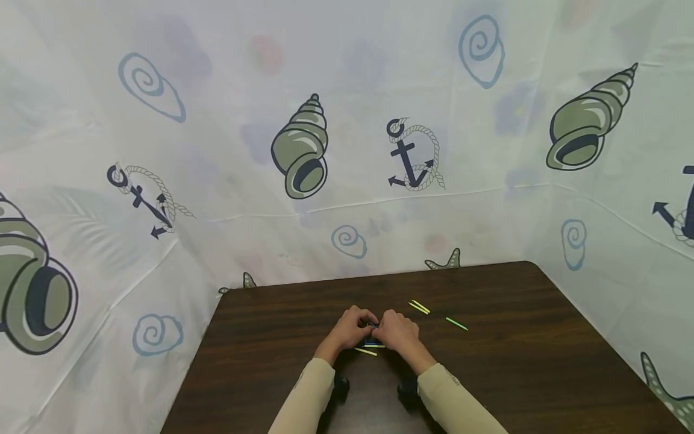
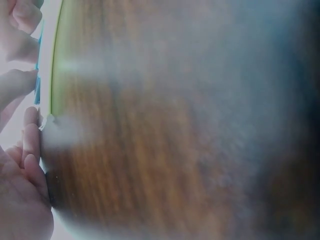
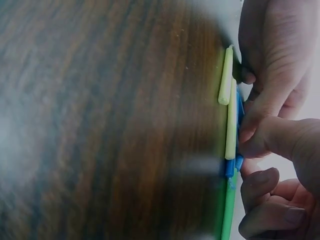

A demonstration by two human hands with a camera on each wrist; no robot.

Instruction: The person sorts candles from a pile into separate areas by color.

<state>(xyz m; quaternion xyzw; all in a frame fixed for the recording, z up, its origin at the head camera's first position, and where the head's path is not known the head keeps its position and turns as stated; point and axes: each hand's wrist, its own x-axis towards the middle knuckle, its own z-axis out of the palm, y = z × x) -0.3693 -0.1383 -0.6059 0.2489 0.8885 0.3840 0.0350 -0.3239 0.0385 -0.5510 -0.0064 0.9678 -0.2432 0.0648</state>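
- Positioned on the dark wood-grain surface, between both hands: blue sticks, close together, partly covered by fingertips.
- Grip of left hand: narrow, with thumb and fingers bent in toward the blue sticks from the left.
- Grip of right hand: likewise narrow, with thumb close to the left fingertips at the blue sticks.
- Cannot tell, for either grip, between pinching and mere touching; point of contact hidden by fingers.
- Lying along the near side of the blue sticks: first yellow-green stick.
- Lying nearer the wearer, offset to the left: second yellow-green stick.
- Lying apart, beyond the right hand: pair of yellow sticks, just beside each other; farther right, single green stick, slanted.
- Worn on both arms: pale long sleeves.
- Hung behind the surface: white fabric, printed with shells and anchors.
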